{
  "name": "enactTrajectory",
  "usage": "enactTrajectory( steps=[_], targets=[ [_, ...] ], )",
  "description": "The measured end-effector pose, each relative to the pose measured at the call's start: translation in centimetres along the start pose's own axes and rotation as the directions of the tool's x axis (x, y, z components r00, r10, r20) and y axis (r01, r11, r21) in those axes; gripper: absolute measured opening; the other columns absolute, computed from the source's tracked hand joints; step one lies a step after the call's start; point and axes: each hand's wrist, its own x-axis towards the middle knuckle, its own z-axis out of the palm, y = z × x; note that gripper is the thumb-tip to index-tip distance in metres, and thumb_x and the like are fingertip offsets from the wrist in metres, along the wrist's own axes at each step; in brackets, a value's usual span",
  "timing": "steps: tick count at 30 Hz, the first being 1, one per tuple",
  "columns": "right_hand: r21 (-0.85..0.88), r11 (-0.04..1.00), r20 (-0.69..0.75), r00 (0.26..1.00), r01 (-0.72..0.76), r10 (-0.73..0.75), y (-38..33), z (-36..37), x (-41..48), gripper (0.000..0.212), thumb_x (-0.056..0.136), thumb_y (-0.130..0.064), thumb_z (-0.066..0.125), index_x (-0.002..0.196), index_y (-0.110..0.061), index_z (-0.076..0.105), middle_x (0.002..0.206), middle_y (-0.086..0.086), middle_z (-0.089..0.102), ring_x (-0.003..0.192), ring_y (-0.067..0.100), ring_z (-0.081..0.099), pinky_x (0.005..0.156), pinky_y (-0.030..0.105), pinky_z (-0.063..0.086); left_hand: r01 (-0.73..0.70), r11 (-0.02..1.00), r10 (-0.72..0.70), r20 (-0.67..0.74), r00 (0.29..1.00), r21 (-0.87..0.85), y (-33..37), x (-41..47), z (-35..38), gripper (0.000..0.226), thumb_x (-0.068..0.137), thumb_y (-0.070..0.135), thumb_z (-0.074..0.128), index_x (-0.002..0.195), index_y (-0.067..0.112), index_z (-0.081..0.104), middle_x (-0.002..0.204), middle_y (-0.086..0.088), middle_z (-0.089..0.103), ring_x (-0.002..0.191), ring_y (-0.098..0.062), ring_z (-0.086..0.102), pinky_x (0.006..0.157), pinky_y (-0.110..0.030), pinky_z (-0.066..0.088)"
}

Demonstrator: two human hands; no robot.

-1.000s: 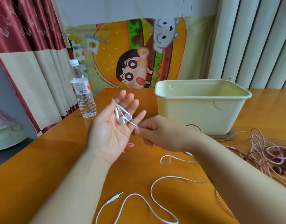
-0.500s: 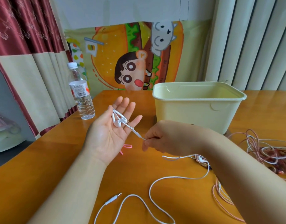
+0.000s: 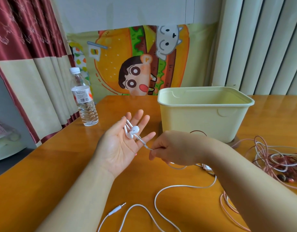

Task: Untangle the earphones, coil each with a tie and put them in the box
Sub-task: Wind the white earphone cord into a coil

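Nearest, has the plug (image 3: 117, 209) of the white cord (image 3: 178, 186) flat on the table (image 3: 43, 173), the cord looping loose toward the right forearm; holds the left hand (image 3: 122, 146) palm up above the table, fingers straight and spread, curled round nothing; carries the two earbuds (image 3: 133, 132) across those fingers, side by side, stems pointing toward the fingertips; pinches the cord in the right hand (image 3: 171, 149), thumb and curled fingers closed on it just beside the left little finger, the cord running straight from buds to pinch; has a pink tangle (image 3: 270, 158) heaped on the table at far right, apart from both hands; further back, has the box (image 3: 203, 121) standing open-topped on the table behind the right wrist, contents out of sight; has a bottle (image 3: 84, 104) upright near the table's left edge; faces a cartoon cloth (image 3: 141, 64) on the wall, with a curtain (image 3: 18, 47) at left.
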Motion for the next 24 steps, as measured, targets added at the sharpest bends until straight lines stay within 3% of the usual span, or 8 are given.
enactTrajectory(
  steps=[9, 15, 18, 21, 24],
  targets=[
    [0.023, 1.0, -0.072, 0.997, -0.003, 0.004, 0.2, 0.1, 0.4, 0.031, 0.101, -0.023, 0.04, 0.113, -0.021, 0.068, 0.069, -0.018, 0.048, 0.067, 0.004, 0.048, 0.066, 0.017, 0.038, 0.048, 0.999, -0.046, 0.083, 0.996, -0.014, -0.2, -0.7, 0.9, 0.026, 0.099, 0.022, 0.037, 0.079, 0.016, 0.052, 0.12, -0.02, 0.064, 0.11, -0.028, 0.064, 0.086, -0.049, 0.052],
    [0.035, 0.999, -0.064, 0.998, 0.01, -0.007, 0.0, 0.1, 0.0, 0.029, 0.1, -0.025, 0.041, 0.109, -0.023, 0.069, 0.074, -0.007, 0.061, 0.07, 0.009, 0.055, 0.069, 0.025, 0.045, -0.035, 0.999, 0.035, 0.027, 0.999, 0.025, 0.2, 0.1, -0.2, 0.015, 0.101, 0.023, 0.034, 0.095, 0.02, 0.048, 0.118, -0.01, 0.068, 0.107, -0.025, 0.066, 0.087, -0.054, 0.052],
    [0.043, 0.999, -0.089, 0.996, 0.028, -0.024, -0.1, -0.2, -0.4, 0.028, 0.1, -0.023, 0.042, 0.108, -0.02, 0.069, 0.065, -0.018, 0.052, 0.062, 0.003, 0.052, 0.059, 0.016, 0.037, -0.077, 0.996, 0.077, -0.018, 0.997, 0.039, 0.3, 0.4, -0.6, 0.021, 0.1, 0.021, 0.037, 0.109, 0.018, 0.055, 0.109, -0.004, 0.072, 0.101, -0.023, 0.068, 0.084, -0.053, 0.053],
    [0.041, 0.998, -0.108, 0.993, 0.051, -0.046, -0.3, -0.7, -0.8, 0.027, 0.1, -0.024, 0.045, 0.104, -0.018, 0.07, 0.065, -0.016, 0.052, 0.06, 0.002, 0.051, 0.055, 0.014, 0.035, -0.113, 0.973, 0.12, -0.023, 0.993, 0.201, 0.1, 0.5, -0.6, 0.026, 0.101, 0.02, 0.036, 0.117, 0.019, 0.056, 0.105, -0.002, 0.073, 0.1, -0.02, 0.069, 0.081, -0.048, 0.053],
    [0.053, 0.993, -0.159, 0.983, 0.102, -0.093, -0.5, -1.4, -1.3, 0.024, 0.097, -0.027, 0.049, 0.095, -0.019, 0.072, 0.063, -0.01, 0.056, 0.054, 0.003, 0.05, 0.053, 0.014, 0.038, -0.131, 0.889, 0.146, -0.001, 0.989, 0.439, -0.3, 0.5, -0.7, 0.024, 0.102, 0.019, 0.034, 0.109, 0.019, 0.058, 0.106, 0.0, 0.072, 0.101, -0.015, 0.068, 0.085, -0.043, 0.05]
  ],
)
